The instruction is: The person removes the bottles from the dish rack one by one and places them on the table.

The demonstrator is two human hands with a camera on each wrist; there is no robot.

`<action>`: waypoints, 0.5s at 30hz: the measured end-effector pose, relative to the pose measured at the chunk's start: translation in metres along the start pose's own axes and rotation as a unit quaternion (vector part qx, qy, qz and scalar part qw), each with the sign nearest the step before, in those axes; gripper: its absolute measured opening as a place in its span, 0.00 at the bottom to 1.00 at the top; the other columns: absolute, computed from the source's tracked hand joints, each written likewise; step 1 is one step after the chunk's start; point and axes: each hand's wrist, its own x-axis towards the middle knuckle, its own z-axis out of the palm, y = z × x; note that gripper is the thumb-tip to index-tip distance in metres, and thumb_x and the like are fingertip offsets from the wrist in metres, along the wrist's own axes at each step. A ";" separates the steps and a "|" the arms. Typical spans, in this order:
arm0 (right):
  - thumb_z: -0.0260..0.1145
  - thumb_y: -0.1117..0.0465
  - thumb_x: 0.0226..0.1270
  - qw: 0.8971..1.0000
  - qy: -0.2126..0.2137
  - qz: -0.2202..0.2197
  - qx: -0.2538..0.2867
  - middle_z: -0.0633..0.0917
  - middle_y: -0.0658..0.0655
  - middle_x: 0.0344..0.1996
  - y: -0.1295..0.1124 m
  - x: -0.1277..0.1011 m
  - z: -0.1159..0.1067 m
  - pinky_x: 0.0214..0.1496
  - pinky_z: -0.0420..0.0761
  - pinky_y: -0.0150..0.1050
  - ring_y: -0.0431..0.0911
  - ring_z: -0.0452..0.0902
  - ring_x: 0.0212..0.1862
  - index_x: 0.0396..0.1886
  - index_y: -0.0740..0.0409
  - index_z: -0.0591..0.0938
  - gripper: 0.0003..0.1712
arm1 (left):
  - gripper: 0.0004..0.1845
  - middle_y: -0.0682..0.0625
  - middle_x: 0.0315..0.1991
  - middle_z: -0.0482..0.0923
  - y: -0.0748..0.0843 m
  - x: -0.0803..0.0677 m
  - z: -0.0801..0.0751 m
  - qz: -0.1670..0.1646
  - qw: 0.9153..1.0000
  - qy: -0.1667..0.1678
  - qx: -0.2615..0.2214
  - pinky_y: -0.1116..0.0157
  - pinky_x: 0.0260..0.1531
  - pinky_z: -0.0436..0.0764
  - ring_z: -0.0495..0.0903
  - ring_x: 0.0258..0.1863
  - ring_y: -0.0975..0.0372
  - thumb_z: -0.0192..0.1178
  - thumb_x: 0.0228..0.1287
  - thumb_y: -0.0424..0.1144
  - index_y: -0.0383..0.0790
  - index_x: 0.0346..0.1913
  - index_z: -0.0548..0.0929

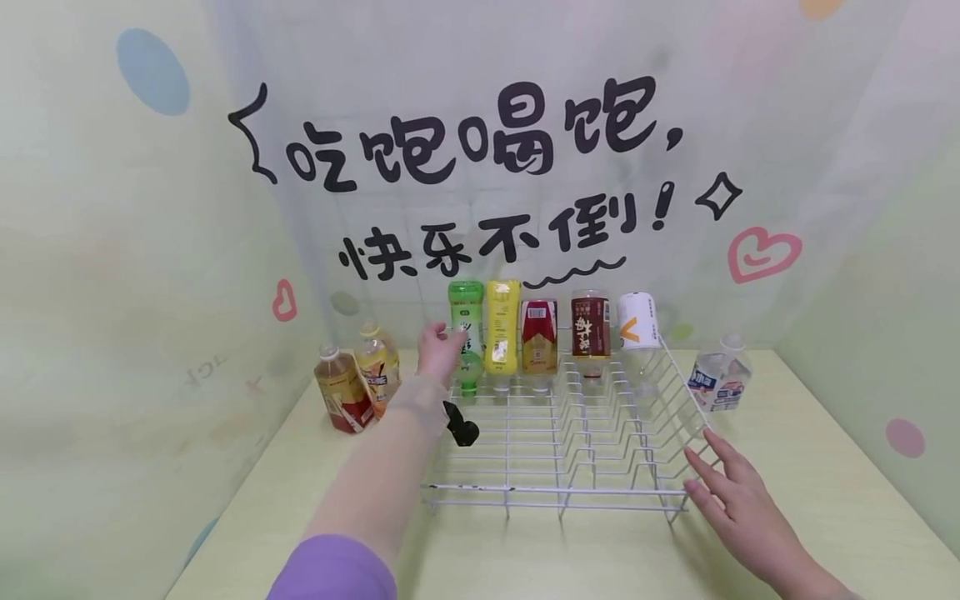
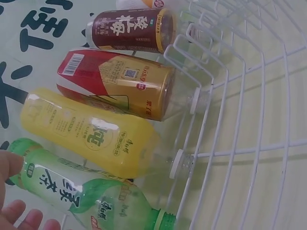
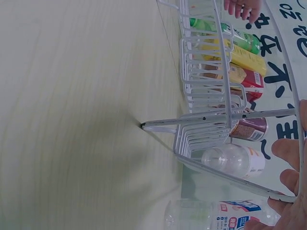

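A white wire dish rack point(image 1: 558, 492) stands on the table with a row of upside-down plastic bottles along its far side. My left hand point(image 1: 438, 354) is at the upturned base of the green bottle point(image 1: 467, 312), its fingers loose and spread. In the left wrist view the thumb point(image 2: 10, 164) is against that base. Beside it stand the yellow bottle point(image 1: 502, 329), the red-and-gold bottle point(image 1: 539, 333), the dark red bottle point(image 1: 591, 329) and the clear bottle with a white label point(image 1: 639, 321). My right hand point(image 1: 742, 508) rests on the rack's right edge, fingers fairly straight over the rim.
Left of the rack, an amber bottle point(image 1: 342, 392) and a bottle with a yellow label point(image 1: 378, 367) stand upright on the table point(image 1: 600, 558). A clear bottle with a white-and-blue label point(image 1: 722, 375) stands to the right. A wall point(image 1: 480, 50) with black lettering rises behind.
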 end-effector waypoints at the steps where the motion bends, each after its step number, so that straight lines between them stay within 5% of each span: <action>1: 0.62 0.58 0.69 1.000 -0.001 0.001 0.000 0.60 0.66 0.70 0.000 0.000 0.000 0.73 0.46 0.47 0.70 0.56 0.65 0.58 0.69 0.77 0.24 | 0.33 0.39 0.66 0.61 -0.002 0.002 0.001 -0.001 1.000 0.003 0.010 0.54 0.59 0.71 0.68 0.60 0.49 0.58 0.67 0.45 0.38 0.70 0.60; 9: 0.62 0.58 0.69 1.000 -0.007 0.012 0.001 0.60 0.65 0.71 0.002 0.000 0.001 0.71 0.50 0.55 0.70 0.55 0.65 0.59 0.68 0.77 0.24 | 0.34 0.39 0.65 0.64 -0.013 0.011 0.011 -0.026 0.999 0.025 0.033 0.51 0.61 0.68 0.67 0.61 0.48 0.60 0.65 0.46 0.38 0.69 0.62; 15: 0.63 0.58 0.68 1.000 -0.003 0.008 0.000 0.60 0.65 0.71 0.002 0.000 0.001 0.73 0.47 0.47 0.69 0.56 0.65 0.59 0.67 0.77 0.24 | 0.39 0.39 0.67 0.59 -0.024 0.019 0.015 -0.056 0.998 0.019 0.009 0.49 0.63 0.65 0.64 0.63 0.48 0.61 0.63 0.48 0.39 0.72 0.58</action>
